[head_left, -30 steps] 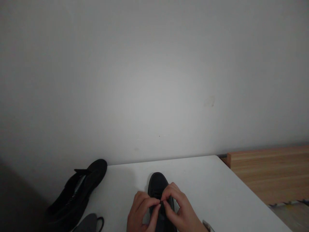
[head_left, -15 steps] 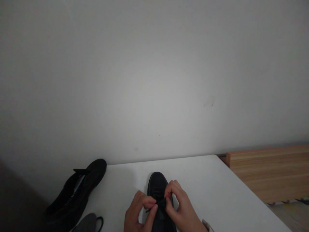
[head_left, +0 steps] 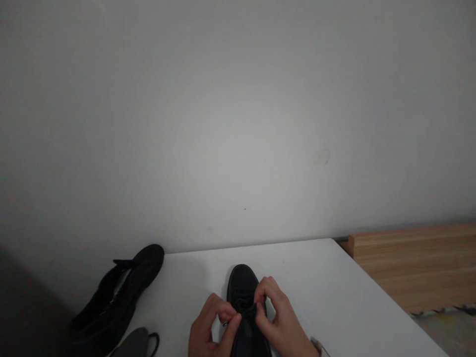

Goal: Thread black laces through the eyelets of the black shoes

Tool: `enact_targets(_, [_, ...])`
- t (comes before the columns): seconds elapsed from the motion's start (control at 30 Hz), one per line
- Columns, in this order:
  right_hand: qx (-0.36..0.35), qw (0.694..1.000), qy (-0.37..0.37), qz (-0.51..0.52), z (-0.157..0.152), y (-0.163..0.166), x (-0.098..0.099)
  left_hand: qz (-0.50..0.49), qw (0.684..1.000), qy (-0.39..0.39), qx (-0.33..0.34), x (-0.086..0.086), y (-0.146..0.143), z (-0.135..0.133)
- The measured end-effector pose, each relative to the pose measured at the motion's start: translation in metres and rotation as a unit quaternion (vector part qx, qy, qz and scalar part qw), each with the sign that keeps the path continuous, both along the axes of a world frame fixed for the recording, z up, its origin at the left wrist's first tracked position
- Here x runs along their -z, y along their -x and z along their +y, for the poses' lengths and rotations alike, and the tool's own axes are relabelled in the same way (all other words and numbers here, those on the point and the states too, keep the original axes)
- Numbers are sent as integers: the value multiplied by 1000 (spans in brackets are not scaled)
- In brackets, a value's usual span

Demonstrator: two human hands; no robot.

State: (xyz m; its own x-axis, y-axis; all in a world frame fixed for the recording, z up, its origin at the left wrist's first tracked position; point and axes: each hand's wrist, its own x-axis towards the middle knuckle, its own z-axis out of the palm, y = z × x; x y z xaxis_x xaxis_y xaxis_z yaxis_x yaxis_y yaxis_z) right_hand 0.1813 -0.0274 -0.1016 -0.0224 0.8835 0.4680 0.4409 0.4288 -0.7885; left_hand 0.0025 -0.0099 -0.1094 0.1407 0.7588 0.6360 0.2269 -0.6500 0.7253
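A black shoe (head_left: 242, 280) stands on the white table, toe pointing to the wall, its near end cut off by the frame's bottom. Over its lacing, my left hand (head_left: 215, 327) pinches a dark shoelace (head_left: 246, 311) between thumb and index finger. From the other side, my right hand (head_left: 277, 317) pinches the lace close to the shoe's right edge. A short stretch of lace runs between the two pinches. Most of the lower eyelets are hidden by my fingers.
Another black shoe (head_left: 122, 292) rests at the table's left side. Near it lies a dark grey object with a black loop (head_left: 136, 343), partly cut off. The white tabletop (head_left: 334, 297) meets a grey wall (head_left: 238, 124). Right of it is a wooden board (head_left: 412, 267).
My left hand has shifted slightly left and down, and a bit more of the lace shows between my hands. My right hand has barely moved.
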Motion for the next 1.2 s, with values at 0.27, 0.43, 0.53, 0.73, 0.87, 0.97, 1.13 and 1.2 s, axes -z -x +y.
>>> enact_targets(0.27, [-56, 997, 36, 50, -2, -8, -7, -19, 997, 75, 1, 2, -3, 3])
enact_targets(0.43, [-30, 992, 120, 32, -16, -20, 7, -24, 990, 133, -30, 9, -5, 5])
enact_targets(0.53, [-13, 989, 148, -25, -25, -26, 26, -41, 987, 149, -38, 13, -8, 2])
enact_targets(0.73, [-15, 974, 214, -70, -28, -19, 41, -39, 992, 120, -23, 16, -11, 1])
enact_targets(0.87, [6, 978, 188, -91, -25, -17, 28, -34, 995, 87, -41, 20, -9, 4])
enact_targets(0.97, [34, 983, 154, -91, -26, -29, 18, -35, 996, 65, -44, 22, -11, 3])
enact_targets(1.13, [74, 984, 152, -60, -33, -83, 12, -14, 1000, 25, -9, 18, -17, -7])
enact_targets(1.2, [136, 979, 132, -70, -34, -119, 13, -13, 1000, 16, -4, 16, -18, -9])
